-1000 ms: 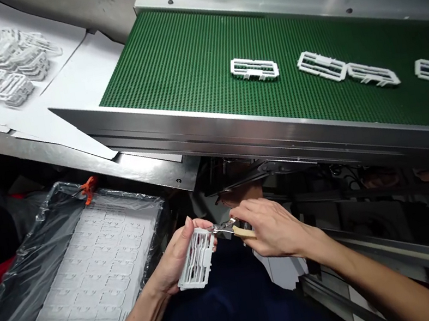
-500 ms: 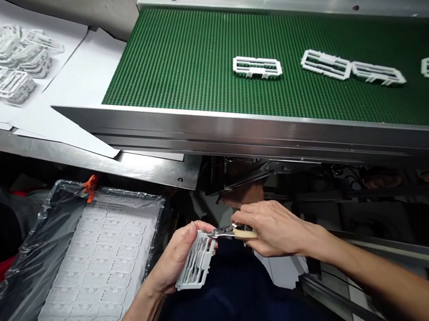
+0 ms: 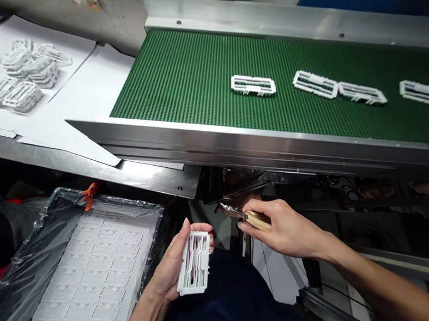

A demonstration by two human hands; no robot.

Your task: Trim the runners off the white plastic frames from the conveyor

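My left hand (image 3: 170, 265) holds a white moulded plastic frame (image 3: 194, 262) upright against the palm and fingers, its slotted face showing. My right hand (image 3: 286, 224) grips small metal nippers (image 3: 251, 216) with a beige handle. Their steel tips point up and left, away from the frame, with a gap between them. Several similar white frames lie flat on a green conveyor belt (image 3: 258, 125), well above both hands. The steel side rail (image 3: 211, 141) of the belt runs between them and my hands.
To the lower left, a tray lined with clear plastic (image 3: 75, 290) holds a white moulded sheet (image 3: 84, 294), with an orange clip (image 3: 90, 196) on its rim. Piles of white frames lie on paper sheets (image 3: 81, 90) at upper left. Dark machinery sits beneath the conveyor.
The nippers have come away from the frame's edge, moving up and left of it. The frame has turned more upright in my left hand. The view has shifted, with another frame entering at right.
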